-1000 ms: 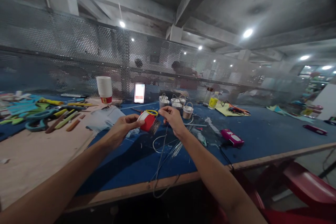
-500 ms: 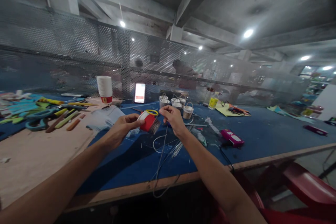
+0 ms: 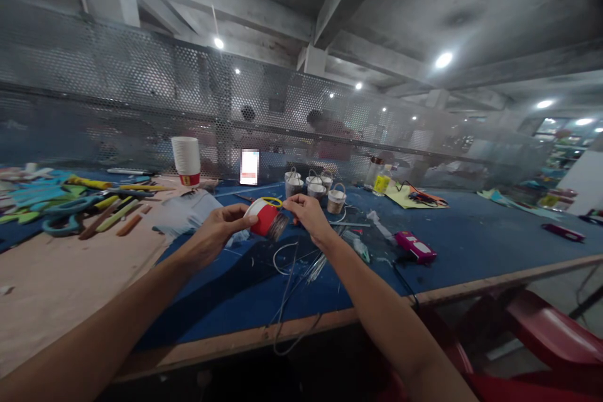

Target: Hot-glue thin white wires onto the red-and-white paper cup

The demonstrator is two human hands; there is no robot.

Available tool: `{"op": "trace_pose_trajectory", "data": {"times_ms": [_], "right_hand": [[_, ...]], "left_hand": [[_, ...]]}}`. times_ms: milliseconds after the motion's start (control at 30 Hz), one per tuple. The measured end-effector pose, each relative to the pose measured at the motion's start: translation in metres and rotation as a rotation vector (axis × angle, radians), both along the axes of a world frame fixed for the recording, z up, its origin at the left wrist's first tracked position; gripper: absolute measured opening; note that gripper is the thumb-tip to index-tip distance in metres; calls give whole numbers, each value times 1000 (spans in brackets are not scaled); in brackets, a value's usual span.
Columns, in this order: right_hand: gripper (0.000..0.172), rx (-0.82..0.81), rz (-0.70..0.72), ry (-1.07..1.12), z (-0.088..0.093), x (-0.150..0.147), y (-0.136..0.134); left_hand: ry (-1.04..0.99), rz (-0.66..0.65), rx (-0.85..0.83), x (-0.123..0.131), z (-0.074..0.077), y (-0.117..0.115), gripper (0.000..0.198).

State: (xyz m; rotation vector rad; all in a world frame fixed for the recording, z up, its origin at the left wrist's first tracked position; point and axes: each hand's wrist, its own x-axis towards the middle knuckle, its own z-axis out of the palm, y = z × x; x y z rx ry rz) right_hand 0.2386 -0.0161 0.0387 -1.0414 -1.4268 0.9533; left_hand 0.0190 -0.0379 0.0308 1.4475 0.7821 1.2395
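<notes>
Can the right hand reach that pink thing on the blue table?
Probably yes: only low scraps lie between the right hand and the flat pink plastic gadget, though its fingers pinch thin wire.

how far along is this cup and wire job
Done: several small white cups with wire handles stand behind. In hand: the left hand grips a red and white paper cup while the right hand pinches a thin grey wire at its mouth. Left: a tall stack of white paper cups stands further back, seemingly unworked.
</notes>
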Motion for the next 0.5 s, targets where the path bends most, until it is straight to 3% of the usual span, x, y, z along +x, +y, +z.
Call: {"op": "trace_pose_trajectory", "data": {"times_ms": [300,500], "right_hand": [[18,-112,26,-32,-2,-1,-1],[25,-158,94,7,-10,0,4]], "left_hand": [[-20,-23,0,-2,-4,2,18],[-10,-20,-16,-2,-6,4,19]]}}
